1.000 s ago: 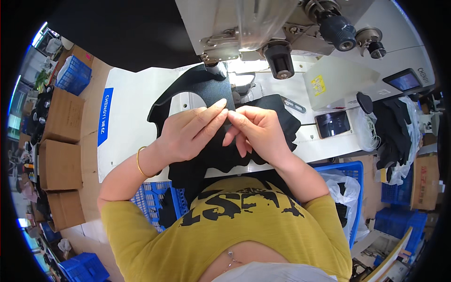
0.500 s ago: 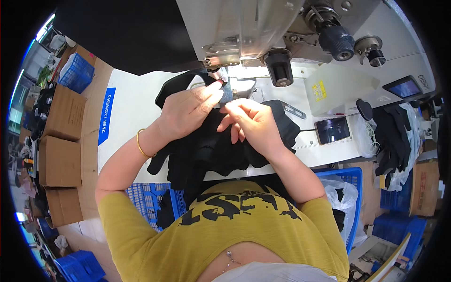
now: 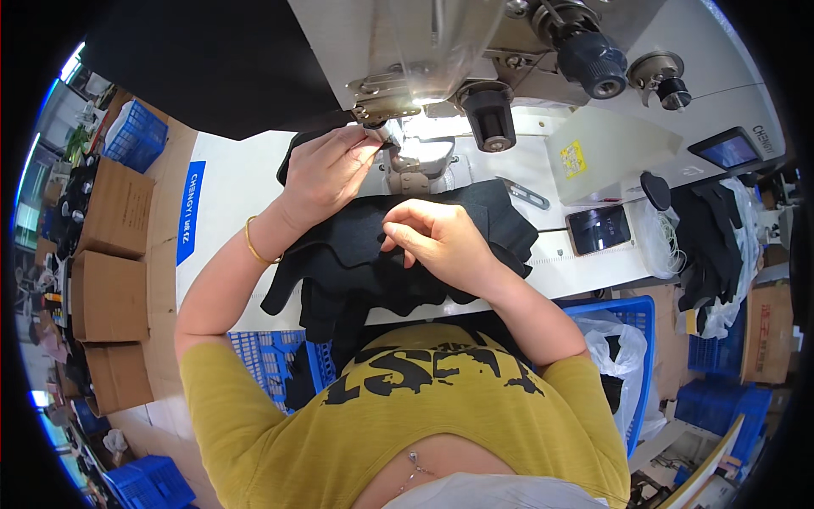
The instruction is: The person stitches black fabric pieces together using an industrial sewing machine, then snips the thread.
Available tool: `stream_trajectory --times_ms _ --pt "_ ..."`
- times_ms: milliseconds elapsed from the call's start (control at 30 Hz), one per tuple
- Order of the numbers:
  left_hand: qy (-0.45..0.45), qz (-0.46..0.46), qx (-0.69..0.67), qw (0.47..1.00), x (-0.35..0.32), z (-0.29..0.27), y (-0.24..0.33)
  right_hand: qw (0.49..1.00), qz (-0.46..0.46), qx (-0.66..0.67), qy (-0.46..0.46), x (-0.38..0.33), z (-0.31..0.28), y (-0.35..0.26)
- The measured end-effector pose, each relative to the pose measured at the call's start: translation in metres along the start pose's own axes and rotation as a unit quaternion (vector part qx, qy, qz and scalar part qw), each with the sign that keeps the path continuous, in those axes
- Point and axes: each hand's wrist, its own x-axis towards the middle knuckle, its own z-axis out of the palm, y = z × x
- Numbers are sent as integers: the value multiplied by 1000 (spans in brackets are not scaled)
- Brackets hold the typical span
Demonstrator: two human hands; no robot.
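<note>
My left hand (image 3: 331, 174) is closed in a pinch at the sewing machine's presser foot (image 3: 388, 132). Part of a black fabric piece (image 3: 292, 157) shows beside that hand, and its fingertips hide most of what they grip. My right hand (image 3: 445, 246) hovers low over a pile of black fabric (image 3: 339, 246), thumb and forefinger brought together. Whatever lies between those two fingertips is too small to make out. The pile spreads over the machine's white table (image 3: 237, 187) and hangs past its front edge.
To the right lie a small grey tool (image 3: 527, 195) and a phone (image 3: 599, 230). Dark tension knobs (image 3: 591, 68) jut from the machine head. Blue baskets (image 3: 632, 339) stand below the table's front edge, and cardboard boxes (image 3: 108, 293) line the left side.
The right hand has drawn back toward me and slightly left, away from the presser foot. My left hand has shifted a little up and left. A dark strip between the hands no longer shows.
</note>
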Motion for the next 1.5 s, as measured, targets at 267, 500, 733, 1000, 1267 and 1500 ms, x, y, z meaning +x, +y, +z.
stream_trajectory --times_ms 267,500,733,1000,1267,1500 --pt "-195 -415 8 888 -52 -36 -50 999 -23 -37 23 -1 3 3" --pt "-41 -525 -228 819 14 -109 9 763 -514 -373 120 -14 46 -38" --pt "-160 -225 69 959 13 -81 47 972 -173 -109 112 -36 32 -21" --pt "-194 -562 -408 693 32 -38 28 960 85 266 22 -20 14 -22" --pt "-140 -593 -428 667 34 -33 24 952 77 296 11 -10 7 -19" --pt "-170 -584 -428 668 36 -34 21 953 66 294 15 -12 6 -18"
